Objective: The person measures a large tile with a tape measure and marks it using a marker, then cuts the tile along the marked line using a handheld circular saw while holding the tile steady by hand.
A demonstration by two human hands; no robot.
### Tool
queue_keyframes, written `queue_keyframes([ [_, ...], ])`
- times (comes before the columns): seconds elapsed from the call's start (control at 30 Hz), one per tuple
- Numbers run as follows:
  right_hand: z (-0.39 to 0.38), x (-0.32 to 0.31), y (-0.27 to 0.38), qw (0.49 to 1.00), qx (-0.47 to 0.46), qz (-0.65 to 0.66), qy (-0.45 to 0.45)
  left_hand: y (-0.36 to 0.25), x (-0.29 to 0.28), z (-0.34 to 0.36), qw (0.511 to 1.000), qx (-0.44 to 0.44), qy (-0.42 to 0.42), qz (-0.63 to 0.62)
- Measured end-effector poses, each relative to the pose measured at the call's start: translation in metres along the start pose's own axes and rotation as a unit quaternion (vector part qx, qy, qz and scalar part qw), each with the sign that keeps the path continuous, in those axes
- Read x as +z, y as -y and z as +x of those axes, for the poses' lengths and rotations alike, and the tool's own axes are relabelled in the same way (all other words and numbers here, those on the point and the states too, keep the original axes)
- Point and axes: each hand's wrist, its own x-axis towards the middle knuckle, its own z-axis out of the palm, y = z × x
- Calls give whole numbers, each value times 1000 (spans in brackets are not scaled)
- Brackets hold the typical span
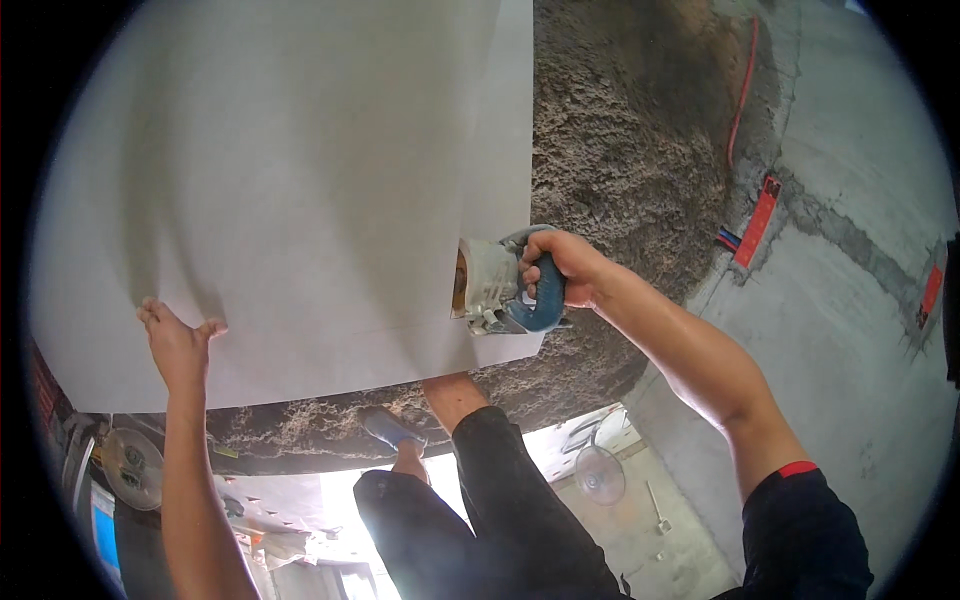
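A large white board (300,230) lies in front of me, spread over rough ground. My right hand (562,265) is wrapped round the dark blue handle of a handheld circular saw (490,288), which rests on the board near its right edge. Left of the saw's pale guard shows a brownish part; the blade itself I cannot make out. A faint line runs up the board from the saw, parallel to the right edge. My left hand (178,340) touches the board near its near left edge, thumb and fingers apart, holding nothing.
Rough brown ground (630,130) borders the board on the right and near side. A grey cement wall (850,330) at right carries a red wall box (757,222) with blue wires and a red cable (742,95). My foot in a grey shoe (392,430) stands by the near edge.
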Motion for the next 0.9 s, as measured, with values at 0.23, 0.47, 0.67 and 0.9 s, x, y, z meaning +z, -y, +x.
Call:
queue_keyframes([
  [0.23,0,7,2,999,3,-26,-30,-5,-2,2,999,-26,23,18],
  [0.47,-8,10,2,999,-7,-24,-35,-12,-14,-2,999,-32,19,-1],
  [0.67,-6,4,6,1000,0,-6,3,-11,-14,-2,1000,-25,11,6],
  [0.9,6,2,8,999,22,31,-7,-6,-8,-2,1000,-5,5,-4],
])
